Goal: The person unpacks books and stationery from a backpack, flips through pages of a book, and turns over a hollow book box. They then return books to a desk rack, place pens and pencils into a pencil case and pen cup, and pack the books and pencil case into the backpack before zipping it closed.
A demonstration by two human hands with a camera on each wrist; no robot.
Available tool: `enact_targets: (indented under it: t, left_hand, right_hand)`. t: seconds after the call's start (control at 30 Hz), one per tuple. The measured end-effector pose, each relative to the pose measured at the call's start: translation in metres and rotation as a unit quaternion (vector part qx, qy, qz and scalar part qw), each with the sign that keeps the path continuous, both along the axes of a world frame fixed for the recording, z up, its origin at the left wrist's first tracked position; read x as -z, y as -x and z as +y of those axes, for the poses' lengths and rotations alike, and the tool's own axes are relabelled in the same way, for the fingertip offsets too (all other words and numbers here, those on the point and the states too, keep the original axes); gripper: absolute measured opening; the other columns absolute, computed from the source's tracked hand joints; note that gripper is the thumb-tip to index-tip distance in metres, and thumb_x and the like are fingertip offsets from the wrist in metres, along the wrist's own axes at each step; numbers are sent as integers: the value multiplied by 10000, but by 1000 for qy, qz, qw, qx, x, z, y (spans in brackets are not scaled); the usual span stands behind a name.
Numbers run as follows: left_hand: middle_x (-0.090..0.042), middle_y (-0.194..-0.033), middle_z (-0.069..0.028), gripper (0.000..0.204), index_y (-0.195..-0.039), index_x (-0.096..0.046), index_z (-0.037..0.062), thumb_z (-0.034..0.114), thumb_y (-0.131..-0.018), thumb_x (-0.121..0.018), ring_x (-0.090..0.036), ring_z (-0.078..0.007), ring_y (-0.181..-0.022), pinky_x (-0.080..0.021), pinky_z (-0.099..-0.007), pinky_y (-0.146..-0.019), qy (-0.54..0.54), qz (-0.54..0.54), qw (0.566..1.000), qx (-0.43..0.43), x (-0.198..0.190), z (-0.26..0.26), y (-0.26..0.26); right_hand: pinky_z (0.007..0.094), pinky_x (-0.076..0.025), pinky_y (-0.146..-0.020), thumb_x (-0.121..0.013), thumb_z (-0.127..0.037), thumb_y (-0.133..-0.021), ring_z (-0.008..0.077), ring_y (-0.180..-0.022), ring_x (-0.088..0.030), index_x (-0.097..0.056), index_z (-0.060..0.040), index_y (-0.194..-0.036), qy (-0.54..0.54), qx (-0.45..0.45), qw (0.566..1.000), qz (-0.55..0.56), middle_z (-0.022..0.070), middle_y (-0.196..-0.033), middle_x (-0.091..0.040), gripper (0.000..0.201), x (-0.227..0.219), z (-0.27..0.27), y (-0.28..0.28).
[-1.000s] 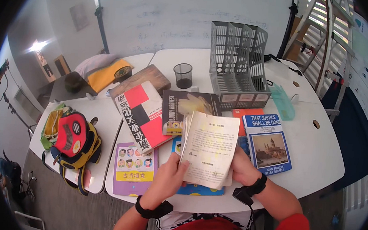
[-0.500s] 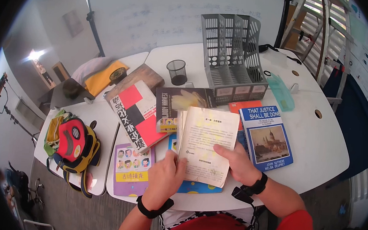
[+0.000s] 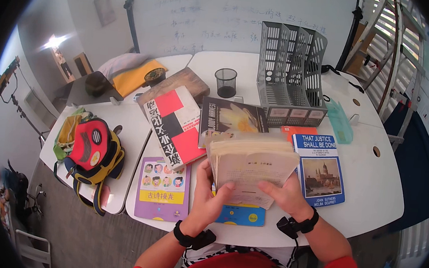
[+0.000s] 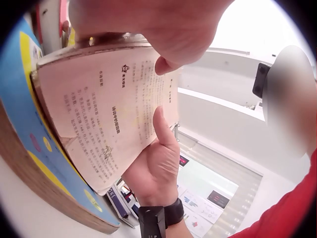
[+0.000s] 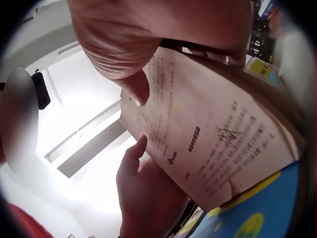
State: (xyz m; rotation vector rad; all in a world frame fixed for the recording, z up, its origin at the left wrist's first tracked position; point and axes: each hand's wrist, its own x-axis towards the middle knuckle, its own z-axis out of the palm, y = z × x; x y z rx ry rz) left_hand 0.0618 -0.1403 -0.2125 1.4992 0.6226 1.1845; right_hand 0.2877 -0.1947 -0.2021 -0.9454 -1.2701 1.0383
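A worn paperback (image 3: 254, 172) with yellowed pages and Chinese print is held up between both hands, tilted so its thick page edge shows in the head view. My left hand (image 3: 211, 191) grips its left side, thumb lying on the printed page. On the other side my right hand (image 3: 290, 195) holds it the same way, thumb (image 5: 138, 89) on the page and fingers behind. A small line drawing (image 5: 229, 135) marks the page in the right wrist view. Beneath the paperback lies a blue book (image 3: 241, 215), partly covered by it.
A purple book (image 3: 162, 195), a red-and-white book (image 3: 175, 126), a dark book (image 3: 233, 118) and a blue-bordered book (image 3: 320, 170) lie around the hands. Behind stand a grey file rack (image 3: 292, 79) and a mesh pen cup (image 3: 226, 82). A backpack (image 3: 97, 155) sits at left.
The paperback has tipped from facing up to leaning back, its page edge now showing. The left hand has shifted to its side; the right thumb has moved lower on the page.
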Motion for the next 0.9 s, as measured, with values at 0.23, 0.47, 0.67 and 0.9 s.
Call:
enact_targets:
  t: [0.23, 0.47, 0.67, 0.9]
  left_hand:
    - [-486, -1450, -190, 626, -1514, -275, -8, 161, -1016, -614, -490, -247, -1349, -400, -397, -1150, 23, -15, 999, -15, -4, -18, 0]
    - [-476, -1452, -186, 599, -1526, -254, -16, 114, -1014, -537, -466, -247, -1362, -370, -395, -1166, -10, 16, 1000, -11, 3, -20, 3]
    - [-495, -1426, -174, 548, -1528, -308, -10, 124, -1035, -508, -494, -246, -1324, -396, -391, -1141, 0, 21, 1000, -12, 21, -13, -1]
    - [-532, -1369, -164, 408, -1426, -443, -16, 236, -1113, -513, -519, -214, -1257, -428, -373, -1088, 3, 17, 997, -72, 12, -9, -9]
  right_hand:
    - [357, -493, -1075, -806, -79, -925, 190, -1266, -600, -460, 7, -1489, -21, 44, 998, -33, 125, -1400, -623, 667, -5, -7, 13]
    - [364, -479, -1098, -832, -103, -915, 190, -1296, -577, -418, -12, -1524, -40, 40, 997, -43, 120, -1411, -610, 742, 0, -5, 6]
    - [360, -483, -1089, -798, -77, -939, 178, -1291, -579, -454, -19, -1508, 0, 1, 998, -56, 103, -1399, -623, 667, -4, -7, -1]
    - [349, -466, -1101, -763, -87, -980, 176, -1303, -565, -443, -12, -1505, 0, 26, 998, -51, 112, -1412, -608, 619, 0, -6, 9]
